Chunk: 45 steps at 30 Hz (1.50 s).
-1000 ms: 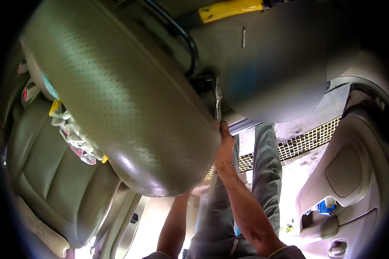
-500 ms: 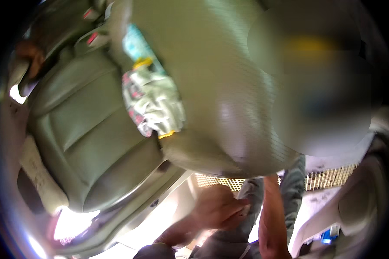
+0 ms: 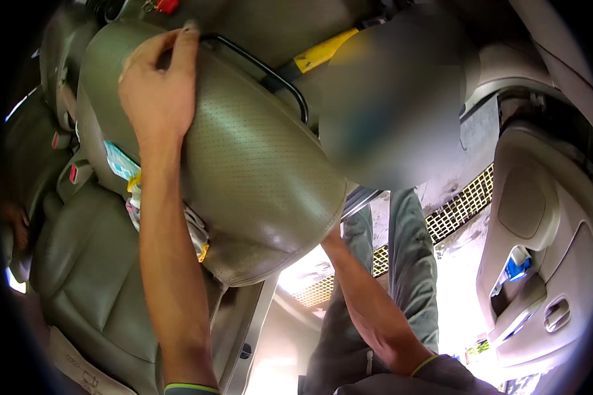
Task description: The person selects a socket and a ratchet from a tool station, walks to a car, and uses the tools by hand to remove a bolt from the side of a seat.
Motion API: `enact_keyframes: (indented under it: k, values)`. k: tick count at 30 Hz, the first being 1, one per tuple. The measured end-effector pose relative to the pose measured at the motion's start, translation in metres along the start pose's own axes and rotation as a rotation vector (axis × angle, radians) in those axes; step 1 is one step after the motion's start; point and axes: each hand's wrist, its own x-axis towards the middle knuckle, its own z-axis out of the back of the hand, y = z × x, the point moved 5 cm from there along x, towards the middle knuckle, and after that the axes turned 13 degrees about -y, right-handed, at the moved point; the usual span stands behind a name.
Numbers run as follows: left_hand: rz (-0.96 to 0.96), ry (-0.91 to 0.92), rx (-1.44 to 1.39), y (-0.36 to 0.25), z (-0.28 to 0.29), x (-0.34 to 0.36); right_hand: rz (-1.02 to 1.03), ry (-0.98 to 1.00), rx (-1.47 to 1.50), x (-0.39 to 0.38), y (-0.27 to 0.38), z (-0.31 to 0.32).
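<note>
A greenish-grey perforated leather car seat cushion (image 3: 263, 171) stands tilted in front of me, with a bent black metal bar (image 3: 263, 69) at its far side. My left hand (image 3: 158, 99) reaches across and is closed over its far upper edge, fingers curled and thumb on top. Below its near lower edge my right forearm (image 3: 369, 306) goes up to the cushion; the hand's fingers are hidden behind it. Beside my left forearm, partly covered by it, lies a bundle of white and pink patterned cloth (image 3: 196, 227) with yellow edging. A teal-and-white piece (image 3: 120, 160) sits at its upper end.
Another leather seat (image 3: 89, 263) lies to the left, with red-buttoned buckles (image 3: 74, 173) behind it. An open car door (image 3: 527, 224) stands at right. A floor grate (image 3: 461, 204) runs below. A yellow-and-black object (image 3: 326, 51) is at the back. A blurred patch hides the upper right.
My left hand has moved from low in front of me up to the cushion's far edge. The view has shifted, showing the black bar and more of the door. My right hand remains hidden.
</note>
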Motion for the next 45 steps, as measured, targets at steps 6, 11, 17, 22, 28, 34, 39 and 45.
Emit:
enact_keyframes:
  k: [6, 11, 17, 22, 28, 34, 39, 45]
  values:
    - [0.07, -0.059, -0.126, 0.001, -0.006, -0.004, -0.127, 0.078, -0.138, 0.016, 0.016, 0.016]
    - [0.127, -0.013, -0.107, 0.015, -0.011, -0.003, -0.321, 0.079, -0.211, 0.024, 0.04, 0.039]
    - [0.058, 0.002, 0.114, 0.013, -0.009, 0.003, -0.255, 0.226, -0.368, 0.048, 0.031, 0.071]
    - [-0.023, 0.013, 0.363, 0.022, -0.012, 0.022, -0.143, 0.316, -0.473, 0.058, 0.032, 0.07]
    - [-0.04, -0.014, 0.26, 0.021, -0.016, 0.014, -0.121, 0.402, -0.527, 0.063, 0.035, 0.068]
    - [-0.079, -0.018, 0.246, 0.022, -0.019, 0.022, -0.132, 0.242, -0.498, 0.076, 0.048, 0.054]
    - [-0.059, 0.027, 0.294, 0.019, -0.027, 0.016, -0.274, 0.231, -0.365, 0.081, 0.038, 0.046]
    - [-0.054, 0.02, 0.254, 0.016, -0.025, 0.013, -0.291, 0.172, -0.143, 0.072, 0.038, 0.037]
